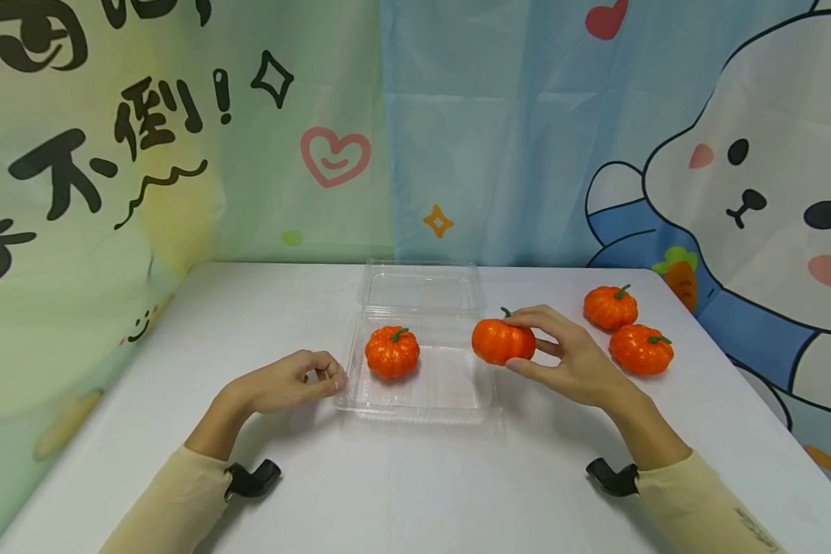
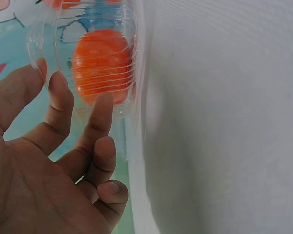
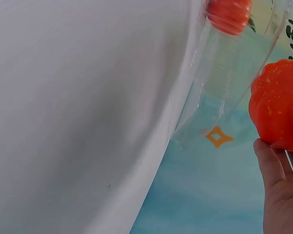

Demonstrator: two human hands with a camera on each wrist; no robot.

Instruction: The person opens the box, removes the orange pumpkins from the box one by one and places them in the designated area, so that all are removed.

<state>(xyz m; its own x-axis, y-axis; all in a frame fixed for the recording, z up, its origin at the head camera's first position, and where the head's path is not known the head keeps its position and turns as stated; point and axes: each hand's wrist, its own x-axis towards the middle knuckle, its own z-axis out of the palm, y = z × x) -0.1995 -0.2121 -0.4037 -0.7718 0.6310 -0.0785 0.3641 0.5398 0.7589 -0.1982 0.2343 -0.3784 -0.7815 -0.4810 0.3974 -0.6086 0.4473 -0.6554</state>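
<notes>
A clear plastic box (image 1: 450,385) lies with its lid folded back on the table, and one orange toy pumpkin (image 1: 392,352) with a green stem sits in its left part. At the box's left rim, my left hand (image 1: 287,381) pinches the edge between thumb and index finger, the other fingers loosely bent. My right hand (image 1: 571,358) holds a second toy pumpkin (image 1: 496,342) between thumb and fingers, raised by the box's right side. In the right wrist view this pumpkin (image 3: 278,105) is partly cut off by the frame's edge.
Two more toy pumpkins (image 1: 609,308) (image 1: 641,350) stand close together at the table's right side. The open lid (image 1: 421,288) reaches toward the back edge of the white table (image 1: 415,492). Behind hangs a printed cloth (image 1: 498,138).
</notes>
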